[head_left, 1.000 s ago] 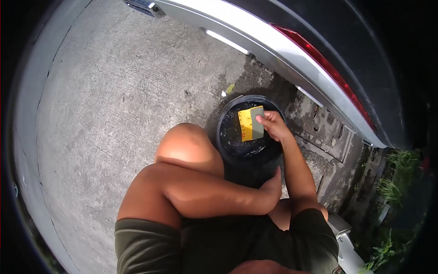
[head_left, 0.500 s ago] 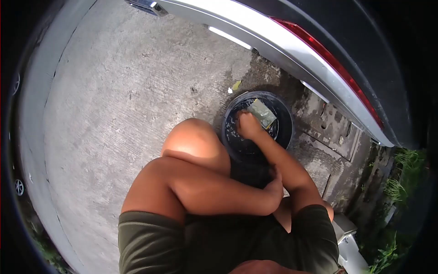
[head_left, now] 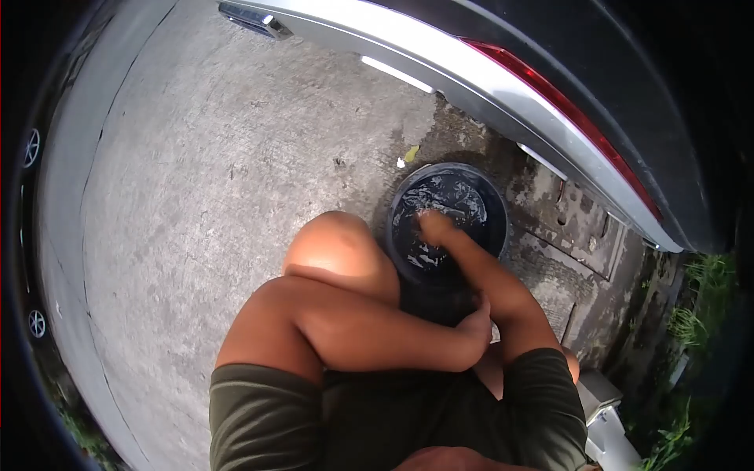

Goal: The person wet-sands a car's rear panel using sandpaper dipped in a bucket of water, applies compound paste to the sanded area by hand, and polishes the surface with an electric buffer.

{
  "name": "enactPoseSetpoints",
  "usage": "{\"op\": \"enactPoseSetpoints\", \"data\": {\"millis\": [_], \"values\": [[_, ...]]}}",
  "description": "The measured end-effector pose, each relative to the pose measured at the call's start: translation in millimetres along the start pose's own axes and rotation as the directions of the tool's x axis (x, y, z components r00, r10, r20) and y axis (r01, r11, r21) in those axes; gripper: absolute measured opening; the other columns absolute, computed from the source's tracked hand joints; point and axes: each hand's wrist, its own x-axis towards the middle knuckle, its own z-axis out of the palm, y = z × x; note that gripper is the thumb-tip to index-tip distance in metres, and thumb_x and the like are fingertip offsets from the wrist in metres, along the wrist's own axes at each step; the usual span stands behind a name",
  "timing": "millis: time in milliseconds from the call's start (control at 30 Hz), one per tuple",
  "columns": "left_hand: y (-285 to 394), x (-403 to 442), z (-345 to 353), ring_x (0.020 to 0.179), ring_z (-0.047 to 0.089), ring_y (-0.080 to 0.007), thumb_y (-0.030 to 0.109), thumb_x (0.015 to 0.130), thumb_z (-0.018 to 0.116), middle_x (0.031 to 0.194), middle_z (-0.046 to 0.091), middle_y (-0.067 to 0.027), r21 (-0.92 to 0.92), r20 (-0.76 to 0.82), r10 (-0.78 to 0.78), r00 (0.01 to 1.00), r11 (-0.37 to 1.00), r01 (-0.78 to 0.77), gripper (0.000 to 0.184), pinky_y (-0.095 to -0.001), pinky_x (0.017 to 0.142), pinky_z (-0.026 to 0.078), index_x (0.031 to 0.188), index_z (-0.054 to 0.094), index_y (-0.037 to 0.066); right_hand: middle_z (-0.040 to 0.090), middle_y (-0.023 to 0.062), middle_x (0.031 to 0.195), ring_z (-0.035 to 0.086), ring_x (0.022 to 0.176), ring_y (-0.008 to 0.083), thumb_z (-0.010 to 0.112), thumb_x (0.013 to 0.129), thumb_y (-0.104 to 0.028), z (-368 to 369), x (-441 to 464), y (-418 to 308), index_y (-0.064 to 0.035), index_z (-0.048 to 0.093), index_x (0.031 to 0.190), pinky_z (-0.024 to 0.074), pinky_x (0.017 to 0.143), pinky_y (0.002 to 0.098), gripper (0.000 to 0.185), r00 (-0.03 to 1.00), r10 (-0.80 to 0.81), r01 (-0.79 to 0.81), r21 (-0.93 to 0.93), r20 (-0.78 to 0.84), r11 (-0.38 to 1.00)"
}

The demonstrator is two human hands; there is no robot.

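Observation:
My right hand point(head_left: 437, 228) is down in a dark round bucket point(head_left: 503, 228), its fingers closed at the water's surface. It grips what looks like a flat square sponge point(head_left: 449, 212). Now mostly under water, the sponge shows only a thin pale edge beside the hand. Ripples and bright reflections cover the dark water point(head_left: 440, 188). My left hand point(head_left: 476, 323) lies against my right forearm near the elbow, in front of the bucket's near side. Its fingers are largely hidden in shadow, so their grip is unclear.
A silver car point(head_left: 440, 47) with a red tail light point(head_left: 565, 110) overhangs the bucket's far right side. Wet concrete and a drain cover point(head_left: 569, 228) lie to the right. A yellow-green leaf point(head_left: 411, 153) is beyond the rim. Grass point(head_left: 691, 322) grows far right.
The square sponge, earlier visible flat in the bucket, has sunk mostly below the water with my right hand, which moved slightly down. The water is more stirred. My left hand is nearly unchanged.

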Motion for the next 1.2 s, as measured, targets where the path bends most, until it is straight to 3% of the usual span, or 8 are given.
{"op": "enactPoseSetpoints", "data": {"millis": [33, 133, 300, 433, 800, 1033, 1100, 1200], "values": [[-3, 1, 0, 0.134, 0.057, -0.0386, 0.025, 0.101, 0.056, 0.145, 0.064, -0.0123, 0.020, -0.039, 0.029, 0.999, 0.999, -0.028, 0.044, -0.0678, 0.118, 0.033, 0.139, 0.067, 0.006, 0.076, 0.0185, 0.112, 0.071, 0.112, 0.0360, 0.079, 0.079, -0.011, -2, 0, 13, -0.0075, 0.071, 0.120, 0.0563, 0.095, 0.0465, 0.042, 0.971, -0.148, 0.158, 0.039, -0.186, 0.987], [1, 10, 3, 0.135, 0.058, -0.0358, 0.025, 0.102, 0.057, 0.143, 0.066, -0.0115, -0.004, -0.114, 0.080, 0.990, 0.997, -0.081, 0.043, -0.0674, 0.122, 0.028, 0.139, 0.068, 0.006, 0.076, 0.0180, 0.106, 0.074, 0.104, 0.0339, 0.079, 0.079, -0.006, -43, -40, 19, -0.0049, 0.070, 0.116, 0.0564, 0.090, 0.0432, 0.038, 0.981, -0.146, 0.193, 0.530, -0.130, 0.826], [-9, -7, -4, 0.135, 0.059, -0.0328, 0.024, 0.100, 0.061, 0.141, 0.068, -0.0126, -0.091, 0.018, 0.098, 0.995, 0.991, -0.096, 0.041, -0.0679, 0.123, 0.027, 0.138, 0.070, 0.010, 0.073, 0.0099, 0.081, 0.063, 0.070, 0.0111, 0.084, 0.087, -0.009, -63, -82, 27, -0.0006, 0.068, 0.100, 0.0497, 0.067, 0.0321, 0.022, 0.952, -0.126, 0.289, 0.684, -0.278, 0.670], [-1, 5, 4, 0.135, 0.059, -0.0323, 0.024, 0.098, 0.064, 0.140, 0.068, -0.0127, -0.062, -0.032, 0.070, 0.997, 0.996, -0.071, 0.041, -0.0681, 0.122, 0.028, 0.136, 0.071, 0.011, 0.070, 0.0035, 0.079, 0.062, 0.072, 0.0076, 0.086, 0.087, -0.013, -86, -118, 18, -0.0019, 0.069, 0.095, 0.0493, 0.064, 0.0294, 0.021, 0.895, -0.072, 0.324, 0.530, -0.440, 0.783], [-9, -20, -1, 0.129, 0.063, -0.0342, 0.024, 0.094, 0.068, 0.132, 0.070, -0.0151, -0.179, -0.240, -0.059, 0.969, 0.984, 0.015, 0.036, -0.0634, 0.121, 0.033, 0.127, 0.075, 0.010, 0.072, 0.0004, 0.094, 0.067, 0.087, 0.0071, 0.083, 0.090, -0.003, -116, -147, 11, -0.0009, 0.069, 0.107, 0.0547, 0.078, 0.0249, 0.023, 0.795, 0.040, 0.564, 0.762, -0.605, 0.318], [-76, -77, -50, 0.091, 0.075, -0.0350, 0.040, 0.088, 0.078, 0.082, 0.075, -0.0155, -0.521, -0.449, -0.127, 0.884, 0.841, -0.144, 0.045, -0.0547, 0.106, 0.048, 0.108, 0.071, 0.000, 0.072, -0.0007, 0.091, 0.067, 0.085, 0.0064, 0.084, 0.089, -0.005, -128, -161, 19, -0.0023, 0.070, 0.101, 0.0542, 0.076, 0.0245, 0.019, 0.758, 0.109, 0.583, 0.742, -0.643, 0.331], [-113, -107, -68, 0.083, 0.074, -0.0403, 0.042, 0.092, 0.075, 0.078, 0.072, -0.0211, -0.609, -0.487, -0.298, 0.821, 0.790, -0.075, 0.047, -0.0522, 0.080, 0.056, 0.103, 0.069, -0.003, 0.071, -0.0012, 0.094, 0.067, 0.087, 0.0061, 0.082, 0.088, -0.001, -131, -167, 28, -0.0025, 0.069, 0.105, 0.0544, 0.077, 0.0243, 0.022, 0.778, 0.114, 0.571, 0.771, -0.618, 0.283], [-159, -131, -69, 0.085, 0.074, -0.0395, 0.040, 0.089, 0.080, 0.086, 0.075, -0.0156, -0.730, -0.432, -0.715, 0.549, 0.635, 0.253, 0.041, -0.0503, 0.075, 0.057, 0.104, 0.069, 0.004, 0.070, -0.0006, 0.100, 0.067, 0.092, 0.0062, 0.078, 0.087, 0.005, -130, -175, 42, -0.0025, 0.066, 0.112, 0.0553, 0.080, 0.0253, 0.028, 0.766, 0.081, 0.612, 0.762, -0.638, 0.214]]}}
